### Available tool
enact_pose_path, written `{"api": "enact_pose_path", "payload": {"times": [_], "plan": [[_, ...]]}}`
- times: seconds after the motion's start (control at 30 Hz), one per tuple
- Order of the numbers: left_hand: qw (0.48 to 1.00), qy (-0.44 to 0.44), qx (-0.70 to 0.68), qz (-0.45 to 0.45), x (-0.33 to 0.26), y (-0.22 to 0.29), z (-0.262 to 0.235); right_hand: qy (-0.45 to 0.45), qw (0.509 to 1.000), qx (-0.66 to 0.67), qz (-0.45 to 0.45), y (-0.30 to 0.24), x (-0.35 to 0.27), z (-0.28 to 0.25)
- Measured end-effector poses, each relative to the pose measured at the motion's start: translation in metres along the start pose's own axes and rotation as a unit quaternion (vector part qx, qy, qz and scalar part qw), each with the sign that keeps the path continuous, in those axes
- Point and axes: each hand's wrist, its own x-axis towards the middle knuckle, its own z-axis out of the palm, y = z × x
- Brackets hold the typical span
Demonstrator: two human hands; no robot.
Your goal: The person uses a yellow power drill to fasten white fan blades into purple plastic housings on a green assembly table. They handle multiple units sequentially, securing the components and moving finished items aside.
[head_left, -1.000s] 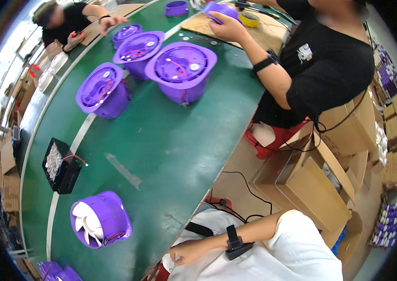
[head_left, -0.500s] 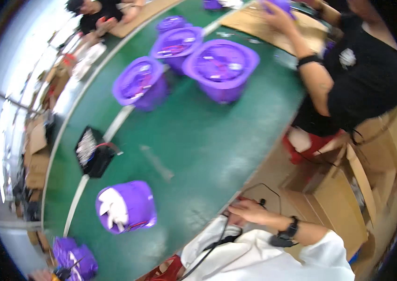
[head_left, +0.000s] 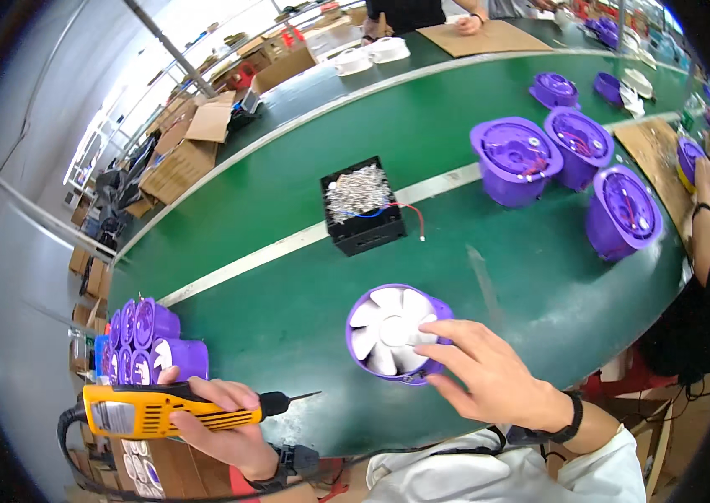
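Right hand point(head_left: 497, 377) had moved forward, fingers parted, white fan point(head_left: 391, 330) under its fingertips; left hand point(head_left: 239, 440), also raised, gripped a yellow drill point(head_left: 149, 412)

Toward eight o'clock, the power tool point(head_left: 175, 412) is yellow with a grey panel point(head_left: 113, 417) and black nose point(head_left: 273, 404); toward five, a purple housing point(head_left: 442, 311) rings white fan blades point(head_left: 387, 299). A white stripe point(head_left: 288, 247) crosses the green counter point(head_left: 271, 335). Toward twelve, a black box point(head_left: 367, 238) holds silvery pieces point(head_left: 359, 191), with red point(head_left: 420, 220) and blue wires.
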Motion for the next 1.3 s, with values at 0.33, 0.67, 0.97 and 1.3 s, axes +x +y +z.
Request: {"api": "enact_pose_path", "payload": {"times": [0.33, 0.67, 0.97, 1.3], "plan": [[0.997, -0.073, -0.033, 0.01, 0.002, -0.017, 0.034, -0.121, 0.98, -0.156, 0.01, 0.005, 0.064, 0.042], [0.967, -0.171, -0.182, -0.055, -0.01, -0.037, 0.041, -0.114, 0.99, -0.077, 0.036, 0.036, 0.051, 0.009], [0.979, -0.175, -0.075, -0.072, -0.009, -0.048, 0.059, -0.079, 0.993, 0.029, 0.078, 0.046, 0.029, 0.009], [0.972, -0.189, -0.118, -0.082, -0.011, -0.049, 0.062, -0.084, 0.994, 0.028, 0.063, 0.052, 0.029, 0.007]]}}
